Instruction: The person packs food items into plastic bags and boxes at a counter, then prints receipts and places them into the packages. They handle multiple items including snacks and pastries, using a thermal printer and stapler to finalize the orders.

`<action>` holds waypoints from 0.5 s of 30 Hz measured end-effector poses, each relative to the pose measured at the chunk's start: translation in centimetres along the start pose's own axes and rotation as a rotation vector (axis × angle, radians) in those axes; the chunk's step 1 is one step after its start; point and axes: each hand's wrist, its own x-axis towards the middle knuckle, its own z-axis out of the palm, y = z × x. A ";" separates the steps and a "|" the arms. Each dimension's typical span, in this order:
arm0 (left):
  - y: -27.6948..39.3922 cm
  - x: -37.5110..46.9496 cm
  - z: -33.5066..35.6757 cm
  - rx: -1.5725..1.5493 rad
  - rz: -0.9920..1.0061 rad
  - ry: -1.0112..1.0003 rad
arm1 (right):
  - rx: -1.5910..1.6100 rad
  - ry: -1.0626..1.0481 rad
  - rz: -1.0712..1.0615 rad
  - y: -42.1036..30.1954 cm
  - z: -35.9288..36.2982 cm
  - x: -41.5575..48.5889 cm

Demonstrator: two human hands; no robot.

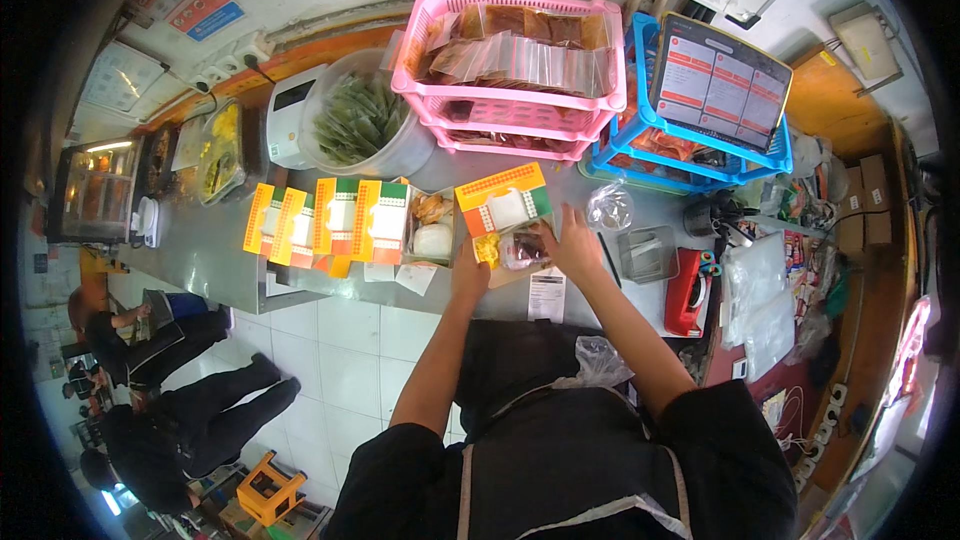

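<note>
On the metal counter, an open cardboard food box (504,199) has its printed lid raised, with yellow food (487,249) and a clear plastic packet of dark red contents (523,250) inside. My left hand (471,274) grips the box's near left corner. My right hand (568,244) is at its right side, fingertips by the packet; whether they grip the box or packet is unclear. To the left stands another open box holding a white rounded mound (433,240) and browned food. Beyond it are several printed boxes (381,221). A printed paper slip (547,295) lies below my right hand.
Behind are a pink basket (510,94) of packets, a blue rack (637,136) bearing a tablet (720,82), and a tub (360,112) of green leaf pieces. Rightward are a clear container (649,253) and a red tape dispenser (684,292). Two people (217,412) are at lower left, near an orange stool (270,489).
</note>
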 end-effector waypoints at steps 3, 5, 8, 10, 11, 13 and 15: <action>1.7 1.1 -1.2 -0.082 0.137 0.175 | -0.070 0.086 0.036 -2.0 2.7 3.9; 3.9 3.0 -1.5 -0.087 0.122 0.287 | -0.083 0.054 0.080 -2.4 3.9 5.6; 6.4 5.9 -2.1 -0.019 -0.108 0.254 | -0.026 -0.029 0.099 -1.5 3.5 6.3; 6.8 6.6 -2.8 -0.060 -0.220 0.154 | 0.113 -0.032 0.118 -0.3 2.2 5.4; 6.5 6.2 -3.3 -0.128 -0.151 0.110 | 0.182 -0.030 0.122 0.4 1.4 4.9; 5.4 5.0 -4.5 -0.305 0.053 0.099 | 0.096 -0.061 -0.083 2.2 -0.1 2.9; 3.9 3.0 -5.5 -0.386 0.272 0.086 | 0.077 -0.094 -0.338 4.4 -0.8 0.3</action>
